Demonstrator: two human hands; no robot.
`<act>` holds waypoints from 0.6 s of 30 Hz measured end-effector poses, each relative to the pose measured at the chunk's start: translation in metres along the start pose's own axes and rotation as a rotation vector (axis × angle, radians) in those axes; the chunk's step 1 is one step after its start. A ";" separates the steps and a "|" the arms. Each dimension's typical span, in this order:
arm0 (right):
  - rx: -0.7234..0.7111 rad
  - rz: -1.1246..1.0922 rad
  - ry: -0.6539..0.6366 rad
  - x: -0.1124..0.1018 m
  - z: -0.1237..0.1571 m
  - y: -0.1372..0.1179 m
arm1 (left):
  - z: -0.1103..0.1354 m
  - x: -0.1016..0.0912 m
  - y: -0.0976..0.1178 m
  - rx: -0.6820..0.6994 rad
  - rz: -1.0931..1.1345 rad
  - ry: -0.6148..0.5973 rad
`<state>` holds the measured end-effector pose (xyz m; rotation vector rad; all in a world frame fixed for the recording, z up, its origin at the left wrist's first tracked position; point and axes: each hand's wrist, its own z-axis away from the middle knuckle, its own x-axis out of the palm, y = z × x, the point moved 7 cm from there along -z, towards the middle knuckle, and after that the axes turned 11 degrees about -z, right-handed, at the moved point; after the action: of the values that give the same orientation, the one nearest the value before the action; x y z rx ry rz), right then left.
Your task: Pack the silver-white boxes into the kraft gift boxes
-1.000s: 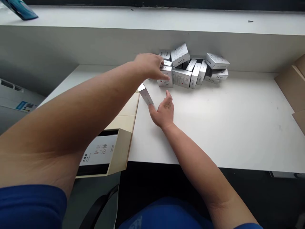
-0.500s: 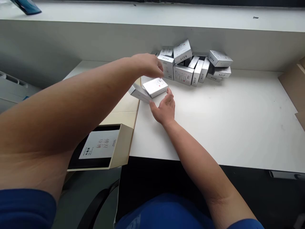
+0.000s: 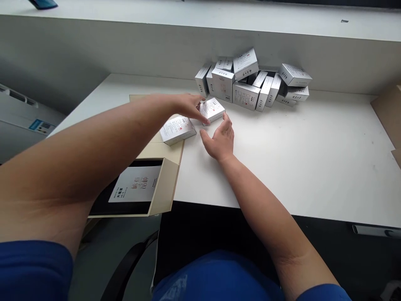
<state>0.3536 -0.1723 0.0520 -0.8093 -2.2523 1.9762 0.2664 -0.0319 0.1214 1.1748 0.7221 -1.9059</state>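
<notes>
Between spread right fingers [image 3: 227,125] and left fingers [image 3: 194,99] of unclear closure, hold the probably light, stiff carton [image 3: 213,109] by opposite edges.

Soft, diffuse light of moderate strength reaches the smooth white worktop [image 3: 300,163], leaving a pale sheen right of its middle. The upright grey panel [image 3: 75,46] behind the back edge darkens toward the left corner, and the space below the front edge sinks almost to black. Fine print on the small silver-white cardboard boxes [image 3: 246,99] looks soft; wide-angle distortion stretches the bare left arm [image 3: 84,152].
</notes>
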 end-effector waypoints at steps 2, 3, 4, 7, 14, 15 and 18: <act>0.015 -0.003 -0.017 -0.001 0.000 -0.001 | -0.002 0.000 0.013 0.013 -0.030 0.047; 0.023 0.005 -0.023 -0.001 0.000 -0.002 | -0.002 -0.001 0.017 0.024 -0.037 0.062; 0.027 0.017 -0.025 -0.001 0.001 -0.003 | -0.001 -0.005 0.020 0.034 -0.038 0.071; 0.017 0.048 -0.012 -0.002 0.002 -0.005 | 0.013 -0.021 0.011 0.042 -0.008 0.083; -0.001 -0.034 -0.011 0.002 0.002 -0.001 | 0.069 -0.005 -0.076 -0.037 0.052 -0.051; -0.011 -0.041 -0.008 0.002 0.002 0.000 | 0.074 0.008 -0.083 -0.044 0.054 -0.098; -0.030 -0.043 -0.008 0.002 0.000 0.003 | 0.082 0.038 -0.087 -0.077 -0.016 -0.144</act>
<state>0.3535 -0.1713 0.0486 -0.7500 -2.2886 1.9354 0.1443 -0.0603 0.1270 0.9769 0.7213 -1.9357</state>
